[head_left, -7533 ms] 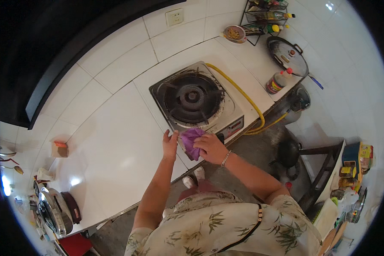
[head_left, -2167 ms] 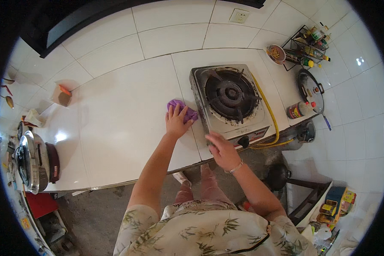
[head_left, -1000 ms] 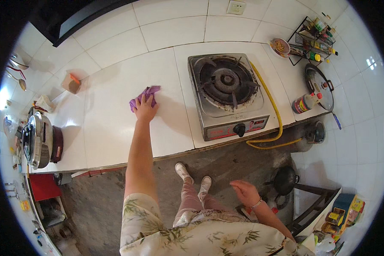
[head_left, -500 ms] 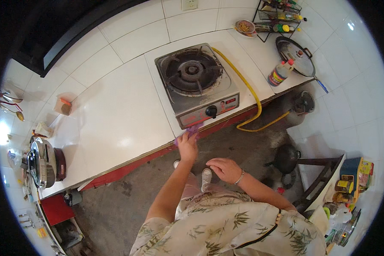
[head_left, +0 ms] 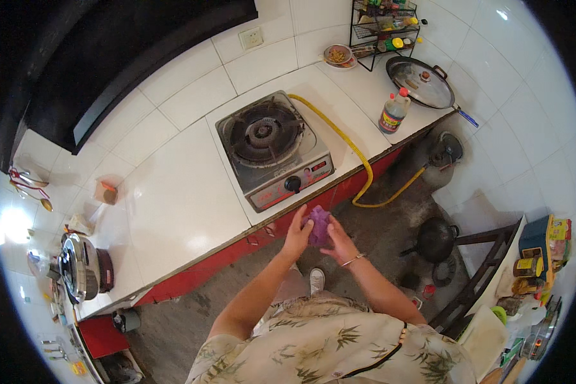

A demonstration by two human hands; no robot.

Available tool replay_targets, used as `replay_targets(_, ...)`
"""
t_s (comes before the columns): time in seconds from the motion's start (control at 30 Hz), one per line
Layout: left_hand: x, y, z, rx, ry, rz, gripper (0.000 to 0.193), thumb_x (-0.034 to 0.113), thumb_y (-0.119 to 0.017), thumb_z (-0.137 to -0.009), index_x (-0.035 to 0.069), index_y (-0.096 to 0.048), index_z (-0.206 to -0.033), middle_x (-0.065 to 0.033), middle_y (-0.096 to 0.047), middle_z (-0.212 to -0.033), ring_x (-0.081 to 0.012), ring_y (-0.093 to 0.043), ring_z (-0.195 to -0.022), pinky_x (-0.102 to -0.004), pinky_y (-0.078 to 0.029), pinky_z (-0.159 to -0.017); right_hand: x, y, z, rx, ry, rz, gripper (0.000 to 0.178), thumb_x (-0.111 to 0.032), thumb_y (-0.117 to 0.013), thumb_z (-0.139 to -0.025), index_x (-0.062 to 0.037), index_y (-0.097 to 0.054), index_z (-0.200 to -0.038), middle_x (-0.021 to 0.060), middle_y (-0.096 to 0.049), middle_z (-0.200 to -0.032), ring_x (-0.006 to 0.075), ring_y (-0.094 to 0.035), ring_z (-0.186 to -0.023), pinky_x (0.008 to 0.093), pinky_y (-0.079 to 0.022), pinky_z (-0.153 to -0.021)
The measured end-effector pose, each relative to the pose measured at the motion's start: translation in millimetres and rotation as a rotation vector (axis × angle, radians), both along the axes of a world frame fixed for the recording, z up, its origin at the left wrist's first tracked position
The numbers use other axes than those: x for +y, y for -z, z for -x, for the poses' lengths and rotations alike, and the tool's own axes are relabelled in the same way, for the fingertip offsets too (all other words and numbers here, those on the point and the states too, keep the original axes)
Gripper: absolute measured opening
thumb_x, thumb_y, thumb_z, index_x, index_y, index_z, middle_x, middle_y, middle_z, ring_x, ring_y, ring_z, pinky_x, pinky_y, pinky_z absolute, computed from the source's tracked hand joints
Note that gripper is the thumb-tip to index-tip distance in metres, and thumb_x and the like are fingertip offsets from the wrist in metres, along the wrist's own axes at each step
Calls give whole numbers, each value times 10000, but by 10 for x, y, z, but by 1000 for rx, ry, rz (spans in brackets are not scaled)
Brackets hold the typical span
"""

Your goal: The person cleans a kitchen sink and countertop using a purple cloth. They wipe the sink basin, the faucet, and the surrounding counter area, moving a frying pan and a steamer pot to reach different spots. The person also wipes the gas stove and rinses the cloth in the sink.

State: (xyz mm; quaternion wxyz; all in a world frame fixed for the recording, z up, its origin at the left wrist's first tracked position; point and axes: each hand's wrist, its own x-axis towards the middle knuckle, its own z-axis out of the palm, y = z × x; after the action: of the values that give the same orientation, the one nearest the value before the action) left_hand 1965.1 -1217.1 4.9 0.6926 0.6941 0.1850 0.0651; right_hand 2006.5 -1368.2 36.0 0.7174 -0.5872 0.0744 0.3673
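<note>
A crumpled purple cloth (head_left: 318, 225) is held between my two hands, just in front of the counter's front edge. My left hand (head_left: 297, 233) grips its left side, the thumb pressed onto it. From the other side my right hand (head_left: 340, 242), with a bracelet at the wrist, closes on the cloth's right edge. Close beyond the hands stands a single-burner gas stove (head_left: 275, 150) on the white counter (head_left: 173, 211). The stove has a black burner and a dark knob (head_left: 292, 184) on its front.
A yellow hose (head_left: 368, 173) runs from the stove down to a gas cylinder (head_left: 448, 150). At the right are a sauce bottle (head_left: 393, 112), a lidded pan (head_left: 422, 83) and a bottle rack (head_left: 387, 29). A metal pot (head_left: 77, 269) sits far left; a black wok (head_left: 436, 240) is low at right.
My left hand has lifted the purple cloth away from the counter edge below the stove. My right hand has come up to meet it and now holds the cloth too. The view has shifted slightly.
</note>
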Motion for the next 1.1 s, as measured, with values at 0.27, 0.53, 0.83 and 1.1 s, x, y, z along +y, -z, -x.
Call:
replay_targets(0.27,638,-515,13,-43,-186,123,410,287,-573,-924,30,-502,-1235,-79,-546,-1212,-183,-538,-1060,-338,-446,-901,426,67,-774,-593,52,61,333,-115,-587,-864,-1,-549,-1175,130,-581,-1154,219,-552,-1070,340,-428,-931)
replay_targets(0.53,1886,44,-356,160,-495,-446,655,237,-650,-852,-14,-352,-1378,-209,-465,-1315,-272,-503,-1124,-391,-413,-951,1247,-139,-1959,-1542,-314,983,485,-232,-590,-848,-85,-469,-1294,189,-461,-1294,376,-425,-1200,444,-315,-1060)
replay_targets(0.83,1821,333,-429,21,-463,-56,671,187,-622,-879,4,-266,-1419,-173,-474,-1296,-227,-485,-1144,-334,-399,-953,1284,412,-3330,-511,-274,738,598,-387,-613,-848,-5,-467,-1285,224,-516,-1276,342,-473,-1211,375,-400,-993)
replay_targets(1.1,1815,336,-395,24,-692,595,719,195,-646,-820,21,-272,-1409,-137,-512,-1232,-238,-495,-1137,-358,-383,-963,1111,501,-2662,-547,-316,281,644,-445,-593,-861,-50,-410,-1334,126,-580,-1179,251,-530,-1110,351,-395,-978)
